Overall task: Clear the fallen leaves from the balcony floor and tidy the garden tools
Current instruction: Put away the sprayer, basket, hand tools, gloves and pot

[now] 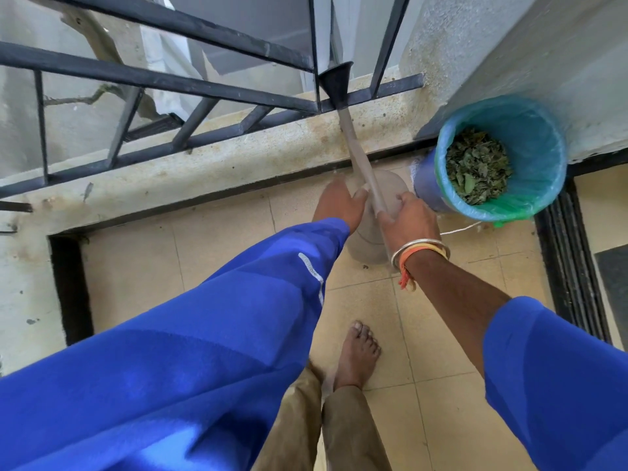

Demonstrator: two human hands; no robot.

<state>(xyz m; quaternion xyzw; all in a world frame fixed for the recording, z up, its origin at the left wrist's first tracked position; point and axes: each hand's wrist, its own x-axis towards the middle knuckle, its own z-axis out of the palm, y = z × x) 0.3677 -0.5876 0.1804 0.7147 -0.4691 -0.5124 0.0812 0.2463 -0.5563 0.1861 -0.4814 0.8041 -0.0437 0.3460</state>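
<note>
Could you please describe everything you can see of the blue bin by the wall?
The blue bin is round, apparently plastic, with a green bag liner folded over its rim. It stands open on the tiled floor beside the grey wall, holding dry green leaves at its bottom. The right hand is close beside it.

The railing (163,83) is dark painted metal, matt and scuffed, and the ledge (238,147) beneath it is rough, stained concrete. The floor (204,239) tiles are smooth beige with a dull sheen. The bin (424,185) is blue plastic with a thin, glossy, crinkled liner (537,137) that holds dry, curled leaves (477,168). The handle (362,158) looks smooth and matt. The sleeves (204,351) are smooth blue cloth, and the bangles (418,251) shine like metal.
</note>
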